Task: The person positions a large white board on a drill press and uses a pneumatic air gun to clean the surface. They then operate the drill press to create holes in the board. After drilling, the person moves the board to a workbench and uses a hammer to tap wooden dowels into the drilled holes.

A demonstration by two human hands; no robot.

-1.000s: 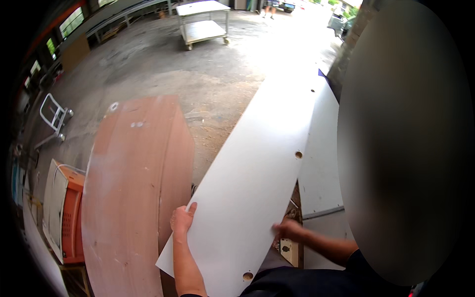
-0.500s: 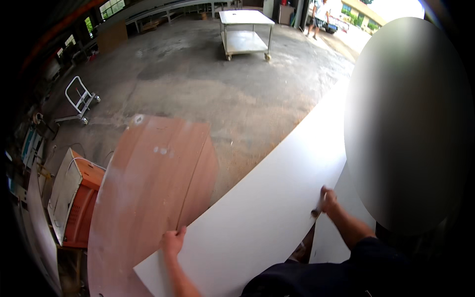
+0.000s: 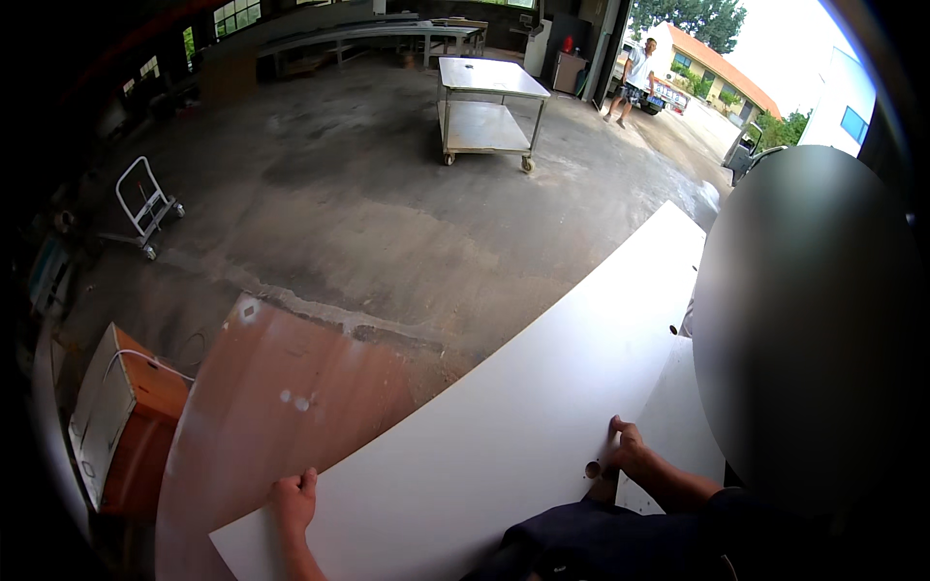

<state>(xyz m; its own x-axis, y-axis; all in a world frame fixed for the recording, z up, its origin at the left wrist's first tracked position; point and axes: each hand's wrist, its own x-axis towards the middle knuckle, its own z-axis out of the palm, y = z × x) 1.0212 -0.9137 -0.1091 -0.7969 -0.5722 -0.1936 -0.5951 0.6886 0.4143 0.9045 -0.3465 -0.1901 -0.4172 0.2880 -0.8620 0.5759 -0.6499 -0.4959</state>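
A long white board [image 3: 494, 416] lies slantwise in front of me, from lower left to upper right. My left hand [image 3: 294, 499] is closed round its left edge near the near corner, thumb on the upper face. At the opposite long edge my right hand [image 3: 628, 445] grips the board, thumb on top and the other fingers hidden beneath. Close to that hand is a round dark hole [image 3: 592, 470] in the board. Under its right side shows a second white panel [image 3: 678, 416]. A reddish-brown wooden sheet [image 3: 281, 416] extends beneath the left part.
An orange and cream box-shaped unit [image 3: 126, 426] with a pale cable stands at the left. Farther off are a hand trolley [image 3: 147, 208] and a wheeled metal table [image 3: 492, 82]. A person [image 3: 635, 82] walks near the doorway. A blurred grey oval [image 3: 804, 320] hides the right side.
The board and both hands have shifted left and slightly down in the picture. The view has tilted up, so more of the doorway and the board's far end shows. Both hands keep their grip.
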